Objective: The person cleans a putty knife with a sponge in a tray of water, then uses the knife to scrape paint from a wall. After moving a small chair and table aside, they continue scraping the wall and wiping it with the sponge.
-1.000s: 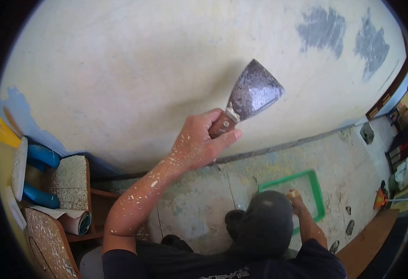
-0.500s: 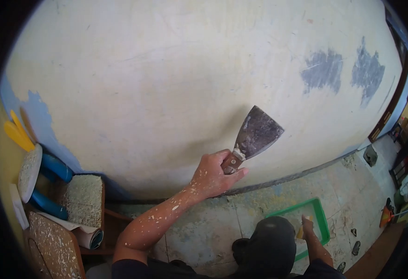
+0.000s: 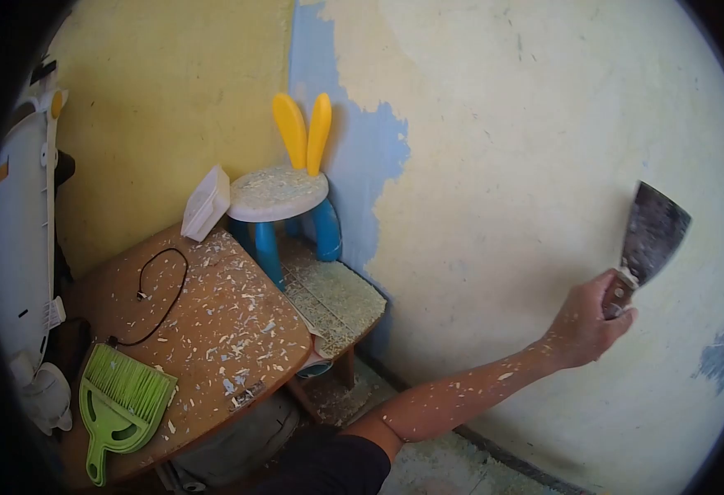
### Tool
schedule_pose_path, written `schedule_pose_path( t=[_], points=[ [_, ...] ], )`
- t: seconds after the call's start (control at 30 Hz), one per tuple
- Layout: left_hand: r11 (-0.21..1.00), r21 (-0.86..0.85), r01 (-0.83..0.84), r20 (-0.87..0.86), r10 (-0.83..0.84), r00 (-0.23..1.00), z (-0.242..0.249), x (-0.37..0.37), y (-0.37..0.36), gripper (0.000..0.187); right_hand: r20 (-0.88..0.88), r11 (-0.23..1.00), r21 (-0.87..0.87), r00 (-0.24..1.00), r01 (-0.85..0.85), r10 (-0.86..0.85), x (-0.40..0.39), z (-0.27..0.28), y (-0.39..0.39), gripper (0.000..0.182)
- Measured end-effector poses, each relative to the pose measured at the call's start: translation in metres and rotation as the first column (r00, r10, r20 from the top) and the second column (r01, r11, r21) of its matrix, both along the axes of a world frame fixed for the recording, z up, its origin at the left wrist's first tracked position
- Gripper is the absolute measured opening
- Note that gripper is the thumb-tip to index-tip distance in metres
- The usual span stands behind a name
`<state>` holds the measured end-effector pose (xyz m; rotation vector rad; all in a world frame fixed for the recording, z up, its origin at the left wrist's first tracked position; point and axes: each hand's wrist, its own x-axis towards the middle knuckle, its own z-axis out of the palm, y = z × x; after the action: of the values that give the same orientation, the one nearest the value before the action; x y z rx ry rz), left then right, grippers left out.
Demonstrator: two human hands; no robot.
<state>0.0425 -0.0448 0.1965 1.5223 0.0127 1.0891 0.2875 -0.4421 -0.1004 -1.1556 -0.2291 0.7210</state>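
My left hand (image 3: 589, 322) is closed around the short wooden handle of a paint scraper (image 3: 657, 229). The scraper's wide, stained metal blade points up in front of the pale wall (image 3: 494, 157). Paint flecks dot my left forearm, which reaches in from the bottom of the view. My right hand is out of the picture.
To the left stands a brown table (image 3: 246, 318) strewn with paint chips. On it lie a green hand brush and dustpan (image 3: 123, 404) and a black cable (image 3: 182, 285). A stool (image 3: 275, 194) with yellow ears stands in the corner, beside a white plastic box (image 3: 207, 202).
The view has swung left, bringing the table and corner into sight. My right hand and the green tray on the floor have left the view. The scraper stays in my left hand.
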Motion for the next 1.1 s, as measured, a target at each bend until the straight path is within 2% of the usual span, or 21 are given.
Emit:
schedule_pose_path(
  t=[0.07, 0.13, 0.2, 0.27, 0.3, 0.33, 0.37, 0.4, 0.43, 0.5, 0.53, 0.57, 0.67, 0.7, 0.77, 0.83, 0.87, 0.93, 1.0, 1.03, 1.1],
  points=[
    [1.0, 0.021, -0.018, 0.04, 0.017, 0.999, 0.006, -0.013, 0.007, 0.02, 0.295, 1.0, 0.004, 0.955, -0.005, 0.004, -0.036, 0.085, 0.075, 0.046],
    [1.0, 0.011, -0.019, 0.045, 0.018, 0.999, 0.014, -0.035, 0.013, 0.02, 0.758, 0.962, -0.015, 0.63, 0.272, -0.166, -0.058, 0.139, 0.14, 0.038],
    [0.999, 0.022, -0.046, 0.108, 0.044, 0.993, 0.018, -0.047, 0.016, 0.02, 0.866, 0.951, 0.032, 0.466, 0.308, -0.18, -0.024, 0.159, 0.18, 0.03],
    [0.997, 0.047, -0.061, 0.171, 0.052, 0.984, 0.02, -0.061, 0.016, 0.02, 0.905, 0.92, 0.32, 0.216, 0.226, -0.367, -0.06, 0.21, 0.253, 0.017],
    [0.996, 0.053, -0.067, 0.184, 0.056, 0.981, 0.023, -0.068, 0.016, 0.02, 0.907, 0.889, 0.412, 0.008, 0.202, -0.422, -0.057, 0.224, 0.29, 0.022],
    [0.995, 0.059, -0.076, 0.199, 0.063, 0.978, 0.026, -0.075, 0.017, 0.02, 0.863, 0.857, 0.463, -0.335, 0.226, -0.378, -0.072, 0.249, 0.322, 0.024],
    [0.995, 0.061, -0.075, 0.212, 0.061, 0.975, 0.027, -0.078, 0.016, 0.02, 0.689, 0.825, 0.536, -0.658, 0.181, -0.303, -0.102, 0.277, 0.353, 0.025],
    [0.993, 0.073, -0.088, 0.309, 0.061, 0.949, 0.028, -0.079, 0.016, 0.021, 0.885, 0.887, 0.461, -0.066, -0.001, -0.46, -0.108, 0.282, 0.384, 0.025],
    [0.991, 0.084, -0.103, 0.403, 0.061, 0.913, 0.029, -0.082, 0.015, 0.022, 0.778, 0.851, 0.481, 0.548, -0.209, -0.305, -0.114, 0.287, 0.412, 0.025],
    [0.99, 0.096, -0.102, 0.355, 0.062, 0.933, 0.033, -0.097, 0.013, 0.023, 0.91, 0.878, 0.278, 0.4, -0.39, -0.11, -0.193, 0.313, 0.449, 0.031],
    [0.99, 0.1, -0.103, 0.369, 0.059, 0.927, 0.034, -0.099, 0.012, 0.022, 0.93, 0.948, 0.243, -0.229, -0.206, -0.288, -0.205, 0.329, 0.458, 0.036],
    [0.99, 0.099, -0.105, 0.382, 0.06, 0.922, 0.033, -0.101, 0.012, 0.022, 0.585, 0.947, 0.321, -0.78, -0.027, -0.221, -0.216, 0.342, 0.466, 0.042],
    [0.984, 0.108, -0.143, 0.388, 0.091, 0.917, 0.029, -0.105, 0.014, 0.023, 0.533, 0.916, 0.4, -0.804, -0.036, -0.264, -0.258, 0.35, 0.514, 0.052],
    [0.977, 0.118, -0.179, 0.41, 0.117, 0.905, 0.03, -0.107, 0.014, 0.023, 0.643, 0.917, 0.343, -0.661, -0.203, -0.387, -0.265, 0.346, 0.508, 0.048],
    [0.979, 0.097, -0.181, 0.421, 0.124, 0.899, 0.03, -0.109, 0.017, 0.024, 0.834, 0.803, 0.278, -0.282, -0.527, -0.474, -0.272, 0.345, 0.498, 0.042],
    [0.984, 0.06, -0.168, 0.405, 0.13, 0.905, 0.028, -0.108, 0.022, 0.025, 0.934, 0.564, 0.31, 0.136, -0.765, -0.329, -0.273, 0.338, 0.479, 0.036],
    [0.951, 0.071, -0.303, 0.477, 0.234, 0.847, 0.026, -0.102, 0.026, 0.025, 0.929, 0.418, 0.37, 0.321, -0.83, -0.184, -0.276, 0.332, 0.471, 0.034],
    [0.949, 0.053, -0.31, 0.466, 0.252, 0.848, 0.026, -0.107, 0.03, 0.026, 0.803, 0.138, 0.548, 0.565, -0.825, 0.191, -0.27, 0.314, 0.443, 0.03],
    [0.95, 0.049, -0.309, 0.451, 0.255, 0.855, 0.023, -0.109, 0.032, 0.026, 0.561, -0.064, 0.757, 0.597, -0.65, 0.574, -0.276, 0.303, 0.425, 0.028],
    [0.945, 0.038, -0.326, 0.478, 0.269, 0.836, 0.023, -0.109, 0.035, 0.025, 0.555, -0.063, 0.761, 0.599, -0.645, 0.577, -0.275, 0.3, 0.428, 0.028],
    [0.94, 0.02, -0.341, 0.498, 0.286, 0.818, 0.023, -0.109, 0.036, 0.025, 0.348, -0.093, 0.92, 0.684, -0.382, 0.641, -0.274, 0.297, 0.434, 0.032]
  ],
)
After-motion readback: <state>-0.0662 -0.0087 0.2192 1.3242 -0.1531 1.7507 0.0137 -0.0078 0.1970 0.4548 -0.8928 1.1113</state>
